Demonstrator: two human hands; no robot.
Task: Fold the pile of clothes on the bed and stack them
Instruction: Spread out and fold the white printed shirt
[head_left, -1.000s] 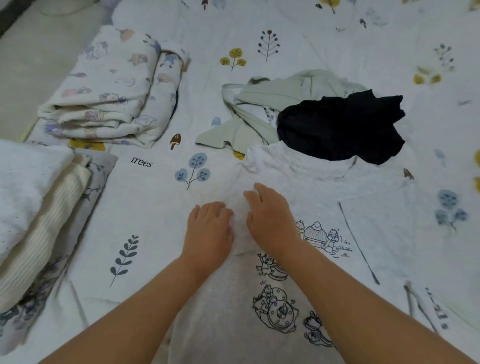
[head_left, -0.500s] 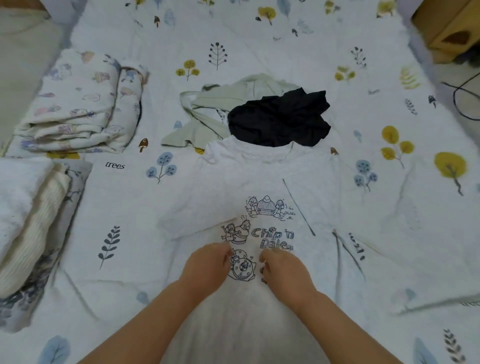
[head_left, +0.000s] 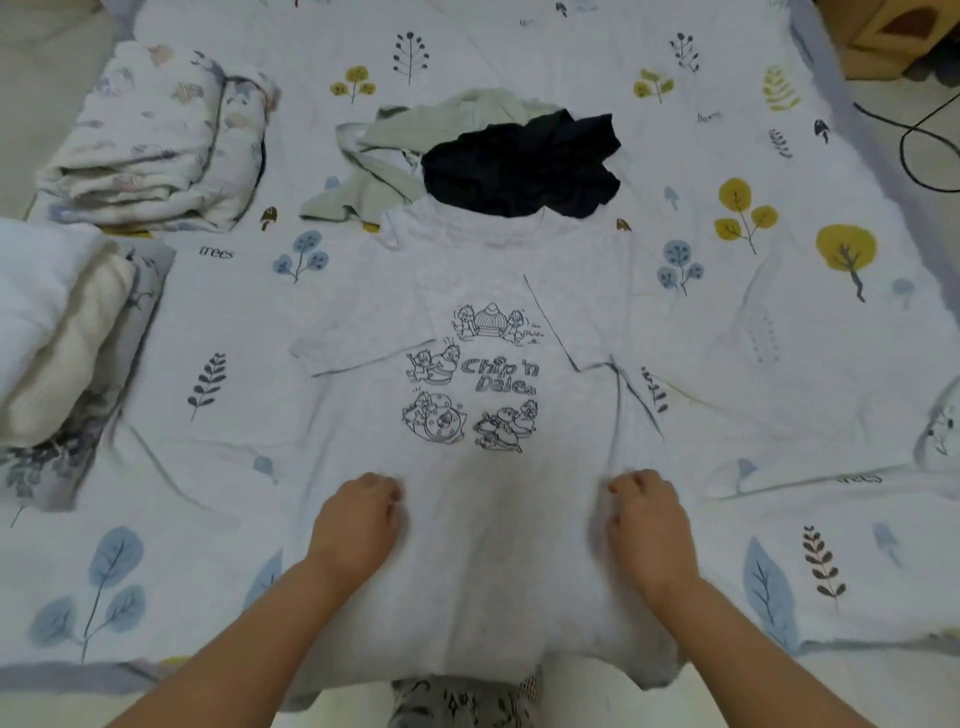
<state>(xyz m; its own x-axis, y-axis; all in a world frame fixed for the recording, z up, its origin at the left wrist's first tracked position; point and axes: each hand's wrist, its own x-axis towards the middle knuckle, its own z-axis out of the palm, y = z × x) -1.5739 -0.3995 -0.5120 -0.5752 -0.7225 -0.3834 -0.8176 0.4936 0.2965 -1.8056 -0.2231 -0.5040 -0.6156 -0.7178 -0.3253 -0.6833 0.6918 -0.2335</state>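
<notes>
A person's two hands are working one pale grey T-shirt (head_left: 467, 291) that is lying face up at the middle of the bed (head_left: 779, 322), its hem hanging over the near edge and its collar pointing toward the far edge. The left hand (head_left: 356, 519) is resting knuckles-up on the shirt's lower left part, fingers curled under; whether it is pinching cloth cannot be told. The right hand (head_left: 647, 522) is pressing on the lower right part, fingers bent against a raised fold. Two unfolded garments are lying just beyond the collar: one black (head_left: 524, 161), one pale green (head_left: 374, 171), the black one overlapping the collar. Two folded stacks are sitting along the bed's left edge, one patterned (head_left: 150, 140), one white and cream (head_left: 57, 322).
</notes>
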